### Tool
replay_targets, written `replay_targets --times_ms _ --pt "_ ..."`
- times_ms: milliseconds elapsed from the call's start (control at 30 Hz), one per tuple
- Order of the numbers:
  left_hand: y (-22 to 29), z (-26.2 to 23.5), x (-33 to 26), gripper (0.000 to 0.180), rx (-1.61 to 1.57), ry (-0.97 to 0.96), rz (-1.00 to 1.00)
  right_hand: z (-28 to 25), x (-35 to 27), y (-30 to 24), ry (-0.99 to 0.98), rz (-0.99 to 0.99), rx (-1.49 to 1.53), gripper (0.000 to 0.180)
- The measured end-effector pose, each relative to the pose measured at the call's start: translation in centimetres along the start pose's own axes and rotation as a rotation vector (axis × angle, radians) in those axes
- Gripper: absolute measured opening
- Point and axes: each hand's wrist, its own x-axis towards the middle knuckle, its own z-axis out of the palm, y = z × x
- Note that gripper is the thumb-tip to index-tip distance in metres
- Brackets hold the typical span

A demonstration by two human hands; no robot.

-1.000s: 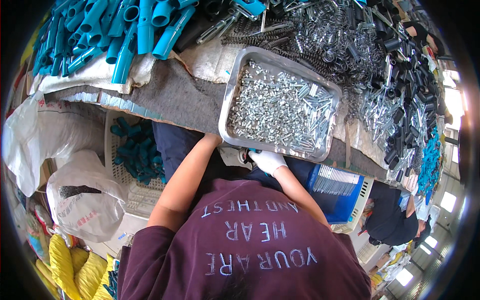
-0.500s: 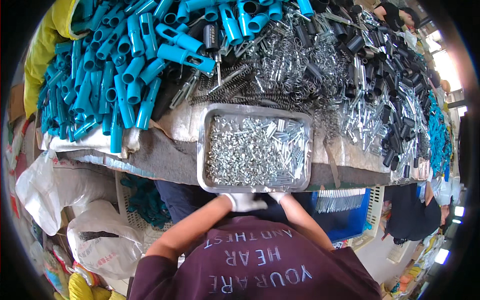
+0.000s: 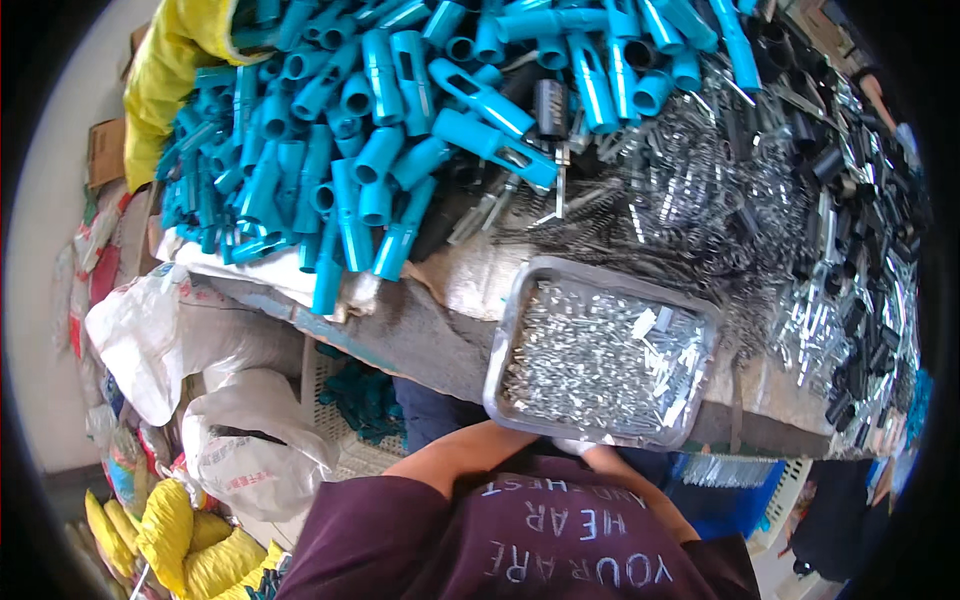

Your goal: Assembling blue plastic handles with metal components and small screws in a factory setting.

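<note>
A grey metal tray [image 3: 503, 342] sits at the near edge of the workbench, filled with small shiny metal parts [image 3: 585, 355]. Short cylinder-like pieces fill most of it, with longer pins along its right side. My left forearm [image 3: 462, 455] reaches up to the tray's near rim, where the left hand is hidden beneath or behind it. Of my right hand [image 3: 574, 446], only a bit of white glove shows just below the same rim. Its fingers are hidden, so whether either hand grips the tray I cannot tell.
Teal slotted tubes [image 3: 375, 150] are heaped at left, beside a yellow sack [image 3: 175, 80]. Springs [image 3: 690, 170] and black sleeves with metal rods [image 3: 850, 290] cover the bench's right. Below stand white sacks [image 3: 250, 450], a crate with teal pieces [image 3: 360, 400] and a blue bin [image 3: 720, 500].
The view has swung left, so the bench and tray appear farther right and lower. My left gloved hand, visible below the tray before, is now out of sight at its rim.
</note>
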Motion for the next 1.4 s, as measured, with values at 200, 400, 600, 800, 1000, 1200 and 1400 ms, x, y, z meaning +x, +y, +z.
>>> replay_targets --times_ms 200,400,600,800,1000,1200,1400 --pt "-1.1 -2.0 -2.6 0.059 -0.110 -0.022 -0.031 -2.0 -4.5 1.9 -0.116 0.089 0.482 0.047" --pt "-1.1 -0.3 0.3 0.059 -0.073 0.057 0.056 -1.6 8.2 -3.3 -0.111 0.181 0.800 0.046" --pt "3.5 -4.3 -6.3 0.039 -0.170 0.306 -0.057 -3.4 8.1 0.3 -0.136 0.308 1.082 0.046" --pt "7.1 -8.1 -16.7 0.022 -0.284 0.871 -0.082 -3.1 7.5 0.4 -0.133 0.473 1.371 0.045" --pt "7.1 -12.8 -23.0 0.012 -0.323 0.930 -0.002 -3.7 7.1 1.9 -0.064 0.683 1.654 0.045" --pt "9.0 -19.3 -38.9 0.024 -0.393 1.037 0.010 -9.5 4.9 -13.4 0.015 0.591 1.141 0.045" --pt "-0.3 -16.0 -37.0 0.033 0.076 0.733 -0.758 -11.6 1.6 -13.1 0.081 0.608 0.839 0.046"
